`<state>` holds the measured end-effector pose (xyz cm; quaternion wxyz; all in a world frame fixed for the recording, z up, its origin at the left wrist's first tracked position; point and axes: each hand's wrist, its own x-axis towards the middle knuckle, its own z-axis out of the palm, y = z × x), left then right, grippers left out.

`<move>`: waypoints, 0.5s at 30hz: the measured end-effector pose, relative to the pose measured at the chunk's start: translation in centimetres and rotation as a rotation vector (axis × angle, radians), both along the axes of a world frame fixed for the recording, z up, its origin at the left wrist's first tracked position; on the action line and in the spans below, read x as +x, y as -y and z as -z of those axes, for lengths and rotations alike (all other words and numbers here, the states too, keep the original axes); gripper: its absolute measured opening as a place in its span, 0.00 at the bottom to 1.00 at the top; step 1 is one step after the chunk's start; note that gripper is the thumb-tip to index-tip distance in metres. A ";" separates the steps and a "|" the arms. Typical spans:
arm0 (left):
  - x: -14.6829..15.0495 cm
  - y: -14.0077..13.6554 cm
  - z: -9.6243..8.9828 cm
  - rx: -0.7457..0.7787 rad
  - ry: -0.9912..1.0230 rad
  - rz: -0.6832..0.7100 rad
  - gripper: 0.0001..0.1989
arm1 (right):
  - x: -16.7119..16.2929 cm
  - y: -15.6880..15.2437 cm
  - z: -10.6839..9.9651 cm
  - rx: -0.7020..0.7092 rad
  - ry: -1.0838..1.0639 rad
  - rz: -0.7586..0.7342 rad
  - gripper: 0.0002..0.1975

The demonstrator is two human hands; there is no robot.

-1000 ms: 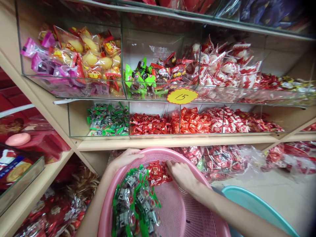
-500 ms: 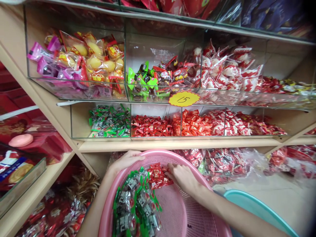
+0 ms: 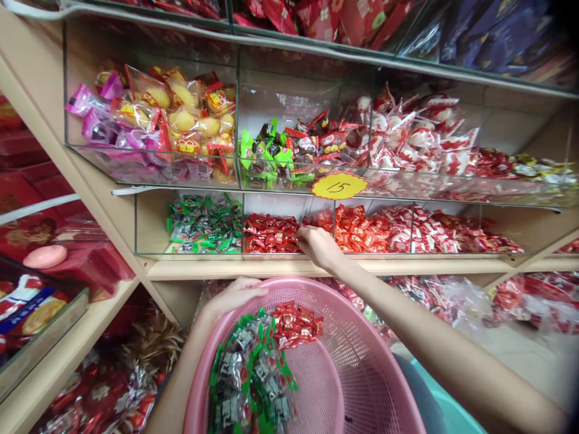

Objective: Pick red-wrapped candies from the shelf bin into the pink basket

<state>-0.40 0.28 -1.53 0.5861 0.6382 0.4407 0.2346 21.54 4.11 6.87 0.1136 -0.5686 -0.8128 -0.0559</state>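
Note:
My left hand [image 3: 239, 294] grips the far-left rim of a pink plastic basket [image 3: 332, 292]. Green-and-clear wrapped candies [image 3: 253, 367] fill its left side, and a small pile of red wrapped candies [image 3: 298, 325] lies beside them near the far wall. Beyond the basket, my right hand [image 3: 319, 246] reaches over the front of a low clear bin, at the right end of its dark red candies [image 3: 274, 232]. Its fingers are curled down at those candies; whatever is between them is hidden.
On the lower shelf are green candies [image 3: 205, 223], orange-red candies [image 3: 359, 229] and clear dividers. A bin with a yellow "15" tag [image 3: 340, 186] overhangs it. Bagged candies [image 3: 425, 295] lie under the wooden shelf edge [image 3: 280, 268]; a teal tub [image 3: 452, 407] stands at lower right.
My right hand has left the red pile in the basket and moved up and forward to the dark red candies on the shelf. My left hand stays on the rim.

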 end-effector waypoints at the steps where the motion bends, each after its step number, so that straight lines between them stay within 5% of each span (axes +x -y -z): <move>1: 0.0 0.0 0.0 -0.004 0.000 0.000 0.17 | -0.3 -0.9 0.0 -0.034 0.016 0.016 0.08; 7: -0.2 0.0 -0.1 0.037 -0.008 0.019 0.15 | -1.0 -3.9 0.9 -0.138 0.061 0.069 0.08; 15: -0.3 -0.3 0.3 0.089 -0.018 0.019 0.14 | -1.0 -3.8 0.7 -0.108 0.059 0.097 0.08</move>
